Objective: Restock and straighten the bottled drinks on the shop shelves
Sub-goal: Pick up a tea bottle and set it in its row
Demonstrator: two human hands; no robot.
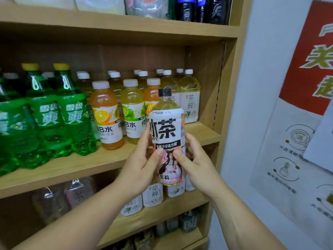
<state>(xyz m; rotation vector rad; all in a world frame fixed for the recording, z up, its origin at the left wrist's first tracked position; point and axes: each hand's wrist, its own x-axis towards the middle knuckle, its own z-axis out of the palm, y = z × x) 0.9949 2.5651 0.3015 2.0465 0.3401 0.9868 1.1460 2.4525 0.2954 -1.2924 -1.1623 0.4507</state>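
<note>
Head view: your left hand (pixel 142 164) and right hand (pixel 197 166) gripped the tea bottle (pixel 167 127), partly covering its lower label; top-shelf bottles (pixel 198 9) were cut off.

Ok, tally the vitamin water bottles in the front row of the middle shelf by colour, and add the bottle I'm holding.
orange vitamin water bottles: 2
yellow lime vitamin water bottle: 1
tea bottle, black cap, held by the left hand and right hand: 1
Total: 4
</note>
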